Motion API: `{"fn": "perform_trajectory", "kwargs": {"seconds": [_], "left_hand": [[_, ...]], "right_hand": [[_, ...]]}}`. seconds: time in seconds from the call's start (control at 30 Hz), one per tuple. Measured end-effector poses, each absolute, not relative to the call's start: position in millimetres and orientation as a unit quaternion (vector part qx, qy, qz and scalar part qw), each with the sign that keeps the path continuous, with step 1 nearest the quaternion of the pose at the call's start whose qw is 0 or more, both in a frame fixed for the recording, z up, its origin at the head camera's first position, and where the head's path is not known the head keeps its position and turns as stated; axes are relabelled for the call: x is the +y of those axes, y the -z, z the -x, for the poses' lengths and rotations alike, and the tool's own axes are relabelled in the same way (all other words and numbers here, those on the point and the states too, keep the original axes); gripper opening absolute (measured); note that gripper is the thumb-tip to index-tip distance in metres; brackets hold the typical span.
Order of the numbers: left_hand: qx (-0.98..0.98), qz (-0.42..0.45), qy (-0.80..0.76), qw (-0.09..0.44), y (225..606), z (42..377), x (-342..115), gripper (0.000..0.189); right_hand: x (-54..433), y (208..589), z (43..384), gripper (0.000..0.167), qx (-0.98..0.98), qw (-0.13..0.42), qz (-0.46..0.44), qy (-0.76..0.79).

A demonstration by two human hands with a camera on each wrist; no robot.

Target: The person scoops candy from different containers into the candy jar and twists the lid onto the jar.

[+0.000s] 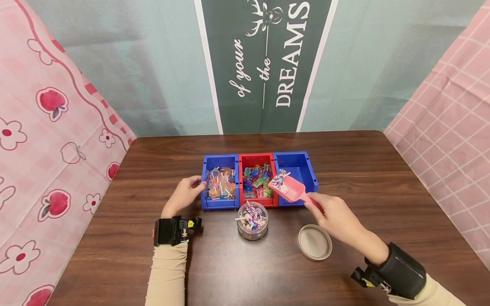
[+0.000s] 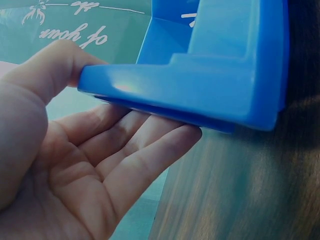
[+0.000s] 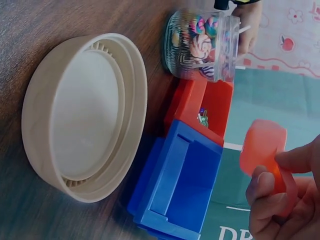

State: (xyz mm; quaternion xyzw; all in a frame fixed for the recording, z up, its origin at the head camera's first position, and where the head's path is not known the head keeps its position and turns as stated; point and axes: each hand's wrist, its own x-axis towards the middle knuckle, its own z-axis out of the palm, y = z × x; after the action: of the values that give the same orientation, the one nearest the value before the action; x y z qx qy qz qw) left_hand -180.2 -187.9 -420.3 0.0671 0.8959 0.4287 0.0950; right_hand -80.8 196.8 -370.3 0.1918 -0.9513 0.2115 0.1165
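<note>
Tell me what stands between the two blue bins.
In the head view, the red bin of colorful candies stands between the left blue bin and the right blue bin.

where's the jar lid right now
In the head view, the beige lid lies on the table, right of the candy jar and lower in the picture than the right hand and rightmost blue bin.

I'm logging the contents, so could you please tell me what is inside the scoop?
A few swirl lollipops lie toward the front of the scoop; the rest of its floor looks bare. Whatever lies beneath the lollipops is covered, so their exact number can't be told.
</note>
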Motion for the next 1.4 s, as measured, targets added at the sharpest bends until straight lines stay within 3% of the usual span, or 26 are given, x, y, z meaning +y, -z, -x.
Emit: {"fn": "perform_trajectory", "kwargs": {"seconds": [0.5,1.03,1.4], "left_hand": [[0.897,-0.072,-0.426,0.092,421.2,180.9,-189.5,0.040],[0.894,-0.065,-0.432,0.100,420.0,180.1,-188.5,0.041],[0.896,-0.077,-0.431,0.072,420.4,181.9,-187.0,0.037]], "right_hand": [[190.7,366.7,75.9,0.021,-0.925,0.024,-0.310,-0.220],[166.7,351.8,78.1,0.019,-0.921,0.040,-0.352,-0.162],[158.7,340.3,78.3,0.017,-0.919,0.094,-0.357,-0.135]]}}
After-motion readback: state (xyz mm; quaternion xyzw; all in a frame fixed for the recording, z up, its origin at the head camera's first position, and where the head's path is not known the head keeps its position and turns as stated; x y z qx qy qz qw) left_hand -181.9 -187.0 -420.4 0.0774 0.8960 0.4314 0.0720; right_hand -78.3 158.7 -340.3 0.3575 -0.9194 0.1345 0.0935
